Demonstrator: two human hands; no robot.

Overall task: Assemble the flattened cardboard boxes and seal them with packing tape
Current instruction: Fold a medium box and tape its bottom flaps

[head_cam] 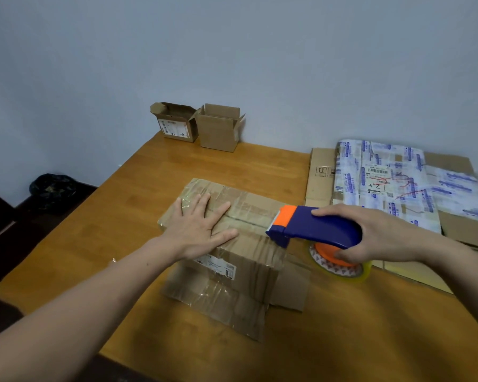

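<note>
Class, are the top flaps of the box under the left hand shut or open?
Shut: the flaps of the box lie flat, meeting at a seam, under the flat left hand.

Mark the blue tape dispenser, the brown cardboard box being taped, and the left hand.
blue tape dispenser (pixel 323 227): head view, blue body.
brown cardboard box being taped (pixel 249 202): head view, top flap.
left hand (pixel 196 227): head view, back of hand.

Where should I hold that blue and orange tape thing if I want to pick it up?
Grip the tape dispenser by its rounded blue back, coming from the right as the right hand does, fingers wrapped round the hump. The orange front end, likely the cutter, points at the box, so stay clear of it.
</note>
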